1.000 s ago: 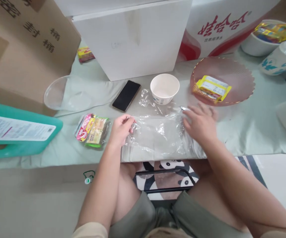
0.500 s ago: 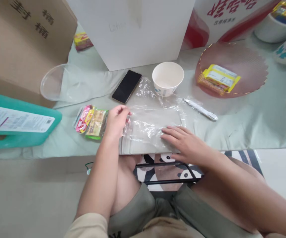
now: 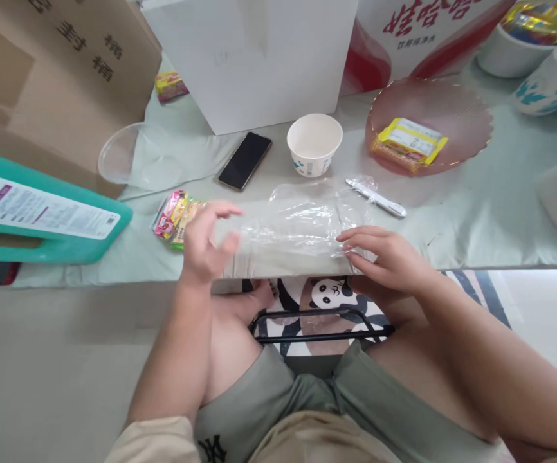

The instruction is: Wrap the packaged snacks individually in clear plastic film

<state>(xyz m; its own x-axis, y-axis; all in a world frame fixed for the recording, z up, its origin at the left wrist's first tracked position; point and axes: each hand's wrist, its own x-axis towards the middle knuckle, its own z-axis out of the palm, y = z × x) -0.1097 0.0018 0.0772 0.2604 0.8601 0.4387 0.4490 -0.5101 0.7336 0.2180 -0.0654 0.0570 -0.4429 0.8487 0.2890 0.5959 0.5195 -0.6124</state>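
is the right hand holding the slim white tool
No, the slim white tool lies on the table beyond the right hand, which is at the edge of the clear plastic.

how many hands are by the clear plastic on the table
2: the left hand, open, near the left end of the clear plastic, and the right hand at its right side. No other hand shows.

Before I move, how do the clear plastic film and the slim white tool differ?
The plastic film is see-through; the white tool is opaque. The film is broad and wrinkled, the tool narrow and straight. The right hand is at the film; no hand is on the tool. Both lie on the cloth.
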